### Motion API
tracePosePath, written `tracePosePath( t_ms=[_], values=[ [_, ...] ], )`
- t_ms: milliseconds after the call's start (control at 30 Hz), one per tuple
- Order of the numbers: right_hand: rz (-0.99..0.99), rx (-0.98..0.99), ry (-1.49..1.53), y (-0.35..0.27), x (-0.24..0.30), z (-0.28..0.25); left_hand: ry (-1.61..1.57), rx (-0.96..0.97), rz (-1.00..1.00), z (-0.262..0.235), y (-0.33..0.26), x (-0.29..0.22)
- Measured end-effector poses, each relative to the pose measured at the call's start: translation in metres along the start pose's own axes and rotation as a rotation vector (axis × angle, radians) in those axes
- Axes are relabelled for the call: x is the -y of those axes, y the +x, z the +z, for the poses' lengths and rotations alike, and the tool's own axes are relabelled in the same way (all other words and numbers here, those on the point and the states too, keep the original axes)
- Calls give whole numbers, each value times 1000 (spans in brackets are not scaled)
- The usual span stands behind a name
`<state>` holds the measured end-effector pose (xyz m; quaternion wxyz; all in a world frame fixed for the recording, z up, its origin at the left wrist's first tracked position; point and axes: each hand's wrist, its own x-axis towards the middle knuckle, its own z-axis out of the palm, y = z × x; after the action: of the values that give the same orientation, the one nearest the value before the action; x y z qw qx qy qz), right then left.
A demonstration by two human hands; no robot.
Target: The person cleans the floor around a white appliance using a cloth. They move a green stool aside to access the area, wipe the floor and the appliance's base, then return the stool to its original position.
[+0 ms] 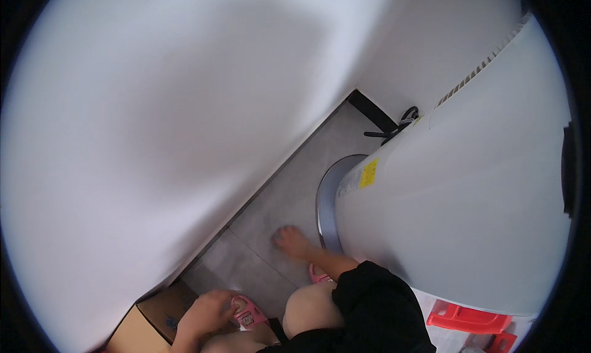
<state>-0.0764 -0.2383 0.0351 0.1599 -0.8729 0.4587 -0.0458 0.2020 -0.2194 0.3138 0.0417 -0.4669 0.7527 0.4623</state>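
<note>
My right hand (290, 240) reaches out of a black sleeve and lies flat on the grey floor tiles (280, 199), fingers apart, just left of the round metal base (326, 196) of a tall white appliance (468, 187). It holds nothing. My left hand (206, 313) is low at the frame's bottom, fingers curled against the toe of a pink slipper (248, 313), above a cardboard box (157, 313). Whether it grips the slipper is unclear. A bare knee (308, 310) sits between the hands.
A white wall (160, 125) fills the left and top. Black cables (394, 128) lie behind the appliance by a dark skirting strip. A second bit of pink slipper (317, 273) shows under my right forearm. Red plastic pieces (471, 321) lie at the lower right.
</note>
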Motion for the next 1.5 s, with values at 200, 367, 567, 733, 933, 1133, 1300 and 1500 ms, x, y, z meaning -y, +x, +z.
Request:
tracePosePath(
  t_ms=[200, 367, 567, 733, 933, 1133, 1300, 1500],
  values=[
    [667, -173, 97, 64, -67, -41, 280, -559, 300, -60, -12, -29],
    [1105, -205, 148, 80, -149, -68, 869, -1055, 521, -130, -55, -62],
    [1350, -309, -333, 107, -225, -79, 1510, -1353, 645, -162, -25, -63],
    [1393, 46, -134, 100, -236, -69, 1498, -1344, 620, -161, -9, -76],
    [1225, 232, 107, 129, -153, -21, 1581, -1334, 559, -171, -6, -81],
    [1417, -250, 31, 110, -216, -39, 1598, -1270, 524, -172, -6, -88],
    [1285, -238, -407, 94, -206, -34, 1607, -1245, 548, -186, -6, -94],
    [798, 16, -222, 78, -58, -24, 1604, -1279, 640, -191, -2, -96]
  ],
)
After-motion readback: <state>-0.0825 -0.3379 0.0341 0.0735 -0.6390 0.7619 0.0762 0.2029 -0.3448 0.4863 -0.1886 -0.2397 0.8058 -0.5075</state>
